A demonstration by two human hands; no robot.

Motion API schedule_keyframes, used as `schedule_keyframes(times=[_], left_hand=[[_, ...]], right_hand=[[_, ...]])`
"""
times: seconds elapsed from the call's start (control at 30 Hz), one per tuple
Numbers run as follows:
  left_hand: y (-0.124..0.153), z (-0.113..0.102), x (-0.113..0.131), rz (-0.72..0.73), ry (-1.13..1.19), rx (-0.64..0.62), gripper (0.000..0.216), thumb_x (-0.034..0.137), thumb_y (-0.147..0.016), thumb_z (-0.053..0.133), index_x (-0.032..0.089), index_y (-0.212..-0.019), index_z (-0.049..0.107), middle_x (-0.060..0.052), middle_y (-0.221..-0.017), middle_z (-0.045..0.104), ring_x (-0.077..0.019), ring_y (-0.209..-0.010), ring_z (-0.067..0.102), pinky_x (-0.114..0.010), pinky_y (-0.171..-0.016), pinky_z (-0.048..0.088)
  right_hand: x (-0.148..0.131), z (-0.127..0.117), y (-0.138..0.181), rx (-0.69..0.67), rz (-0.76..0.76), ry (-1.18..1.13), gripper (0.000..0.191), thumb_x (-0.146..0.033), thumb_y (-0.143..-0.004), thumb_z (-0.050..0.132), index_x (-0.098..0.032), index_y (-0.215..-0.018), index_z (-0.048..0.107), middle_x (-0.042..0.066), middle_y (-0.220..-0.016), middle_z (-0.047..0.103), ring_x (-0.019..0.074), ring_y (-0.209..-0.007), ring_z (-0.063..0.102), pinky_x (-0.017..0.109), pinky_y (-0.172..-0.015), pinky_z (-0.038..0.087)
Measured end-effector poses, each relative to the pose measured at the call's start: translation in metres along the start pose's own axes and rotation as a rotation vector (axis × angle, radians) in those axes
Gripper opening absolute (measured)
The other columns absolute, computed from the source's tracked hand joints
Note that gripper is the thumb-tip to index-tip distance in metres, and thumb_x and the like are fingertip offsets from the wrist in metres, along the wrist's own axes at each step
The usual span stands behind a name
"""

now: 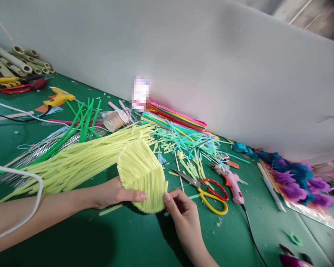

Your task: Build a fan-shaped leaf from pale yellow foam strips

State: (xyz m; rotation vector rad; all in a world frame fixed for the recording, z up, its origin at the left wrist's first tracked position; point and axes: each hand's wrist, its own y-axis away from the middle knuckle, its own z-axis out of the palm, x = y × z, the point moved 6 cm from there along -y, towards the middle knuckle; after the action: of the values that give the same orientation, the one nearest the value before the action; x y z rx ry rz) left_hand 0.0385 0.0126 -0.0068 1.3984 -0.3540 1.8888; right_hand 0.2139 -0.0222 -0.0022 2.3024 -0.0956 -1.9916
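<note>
A leaf-shaped piece [144,167] made of pale yellow pipe cleaners laid side by side is up above the green table, a slanting ridge across its middle. My left hand [122,194] grips it from the left, thumb flat on its front and fingers hidden behind. At its lower right edge, my right hand [180,209] pinches a short yellow pipe cleaner [166,186] between thumb and forefinger, against the piece's side. Red-and-yellow-handled scissors [206,191] lie partly open just beyond my right hand. Behind the piece spreads a long bundle of yellow pipe cleaners [80,159].
A pink glue gun [232,183] lies right of the scissors, its cord trailing forward. Cut pipe cleaner bits [190,165] litter the middle. At left are a yellow glue gun [58,97], a twine spool [115,120] and a white cable [39,185] crossing over my left forearm.
</note>
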Motion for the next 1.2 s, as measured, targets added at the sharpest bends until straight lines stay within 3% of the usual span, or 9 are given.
schedule_keyframes(times=[0.3, 0.9, 1.2], left_hand=[[0.0026, 0.0017, 0.0031, -0.016, -0.123, -0.031, 0.043, 0.031, -0.081, 0.072, 0.020, -0.123, 0.064, -0.006, -0.116, 0.071, -0.0236, -0.106, 0.064, -0.035, -0.093, 0.051], [0.0011, 0.0017, 0.0002, -0.029, -0.045, -0.051, 0.045, 0.029, -0.081, 0.072, 0.023, -0.124, 0.063, -0.005, -0.117, 0.070, -0.0244, -0.109, 0.064, -0.037, -0.096, 0.049], [-0.0001, -0.0030, -0.0038, -0.055, 0.073, -0.002, 0.044, 0.027, -0.079, 0.074, 0.021, -0.122, 0.064, -0.006, -0.116, 0.072, -0.0257, -0.110, 0.064, -0.038, -0.095, 0.051]], right_hand=[[0.0018, -0.0008, 0.0003, 0.018, -0.025, 0.013, 0.036, -0.044, -0.087, 0.061, -0.017, -0.065, 0.052, -0.005, -0.059, 0.042, 0.0095, -0.056, 0.036, 0.021, -0.052, 0.031], [-0.0008, 0.0016, -0.0010, -0.019, -0.037, 0.018, 0.036, -0.046, -0.087, 0.059, -0.017, -0.067, 0.054, -0.005, -0.059, 0.042, 0.0094, -0.055, 0.037, 0.021, -0.052, 0.031], [0.0027, 0.0039, 0.0001, -0.077, -0.030, 0.032, 0.032, -0.046, -0.086, 0.062, -0.017, -0.073, 0.057, -0.004, -0.060, 0.047, 0.0095, -0.055, 0.038, 0.021, -0.051, 0.030]])
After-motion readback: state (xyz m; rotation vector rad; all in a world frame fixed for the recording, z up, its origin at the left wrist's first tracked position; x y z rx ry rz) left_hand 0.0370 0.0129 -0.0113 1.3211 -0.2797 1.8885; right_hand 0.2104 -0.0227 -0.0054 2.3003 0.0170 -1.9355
